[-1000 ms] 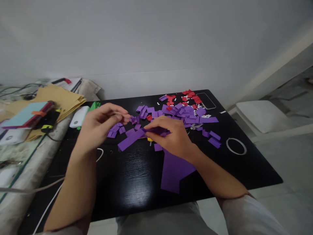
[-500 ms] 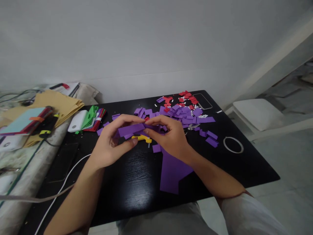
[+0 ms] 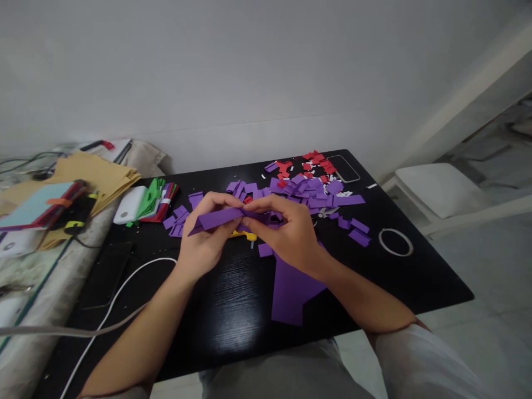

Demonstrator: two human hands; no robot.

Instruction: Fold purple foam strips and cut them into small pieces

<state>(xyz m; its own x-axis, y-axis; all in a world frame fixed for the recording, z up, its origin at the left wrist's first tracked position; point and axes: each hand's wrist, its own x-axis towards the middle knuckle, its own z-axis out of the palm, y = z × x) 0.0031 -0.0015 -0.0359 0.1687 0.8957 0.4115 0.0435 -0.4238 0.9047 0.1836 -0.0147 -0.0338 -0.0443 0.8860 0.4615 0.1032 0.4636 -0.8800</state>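
Note:
A folded purple paper strip [image 3: 218, 218] is pinched between my left hand [image 3: 203, 238] and my right hand [image 3: 288, 233], whose fingertips meet near its middle. The strip's left end slants down over my left palm. Below my fingertips a yellow tool [image 3: 249, 235] lies on the black table, partly hidden. A larger purple sheet [image 3: 291, 293] lies flat under my right wrist. Behind my hands is a pile of small purple paper pieces [image 3: 311, 191], with red pieces [image 3: 320, 160] farther back.
At the left are a white device [image 3: 129, 205], folded green paper [image 3: 153, 198], a dark phone [image 3: 106, 274] and a white cable [image 3: 112, 305]. Brown envelopes [image 3: 100, 177] lie beyond them. A metal ring [image 3: 396, 242] is on the right; a white stool [image 3: 440, 188] stands past the table.
My left hand has moved right, its thumb now pressed on the strip close to my right fingertips. The strip's left end tilts lower, over my left palm.

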